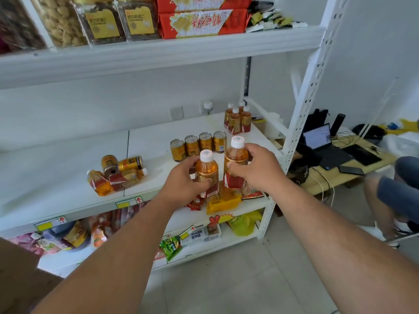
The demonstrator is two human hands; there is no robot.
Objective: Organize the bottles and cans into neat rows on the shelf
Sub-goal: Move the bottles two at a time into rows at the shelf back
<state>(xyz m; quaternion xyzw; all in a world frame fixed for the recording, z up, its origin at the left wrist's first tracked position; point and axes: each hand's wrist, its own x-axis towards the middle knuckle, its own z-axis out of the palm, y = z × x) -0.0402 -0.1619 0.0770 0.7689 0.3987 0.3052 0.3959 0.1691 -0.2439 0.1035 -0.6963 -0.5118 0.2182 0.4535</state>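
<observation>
I have an amber tea bottle (206,172) in my left hand (181,184), fingers curled round its lower body, white cap up. Just beside it, my right hand (256,168) grips a second tea bottle (235,159) the same way, held slightly higher. Both bottles are upright, over the front edge of the white middle shelf (68,159). Behind the two held bottles, a row of four gold cans (199,145) stands on that shelf, and further back near its rear corner stands a cluster of tea bottles (238,118). Toward the shelf's other side lies a loose heap: tipped gold cans (122,165) and fallen tea bottles (106,181). Below the held bottles, a yellow packet (223,201) sits at the shelf's front edge.
</observation>
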